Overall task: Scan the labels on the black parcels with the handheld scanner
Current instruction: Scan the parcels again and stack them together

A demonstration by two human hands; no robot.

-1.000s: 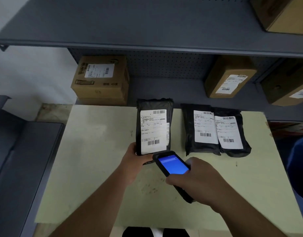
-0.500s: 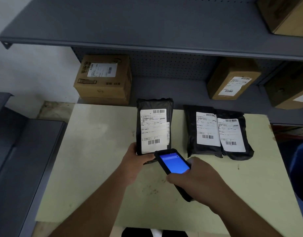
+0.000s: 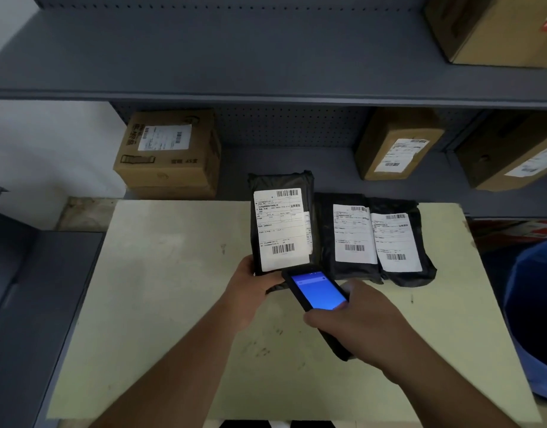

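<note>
My left hand (image 3: 253,288) grips the bottom left corner of a black parcel (image 3: 281,225) and holds it tilted up, its white label facing me. My right hand (image 3: 355,325) holds the black handheld scanner (image 3: 317,291), blue screen lit, its top end right below the label's lower barcode. Two more black parcels lie flat side by side on the pale table (image 3: 173,304) to the right: one (image 3: 348,239) in the middle and one (image 3: 402,242) at the far right, each with a white label up.
A grey metal shelf (image 3: 266,94) runs above the table's far edge. Cardboard boxes stand behind: one (image 3: 169,152) at left, one (image 3: 397,143) at right, another (image 3: 513,152) farther right. A blue bin (image 3: 531,316) stands at the right; a grey surface (image 3: 34,304) at the left.
The held parcel and the scanner stay nearly in place relative to each other; the scanner's top has crept slightly closer to the label. The view has tilted down a little.
</note>
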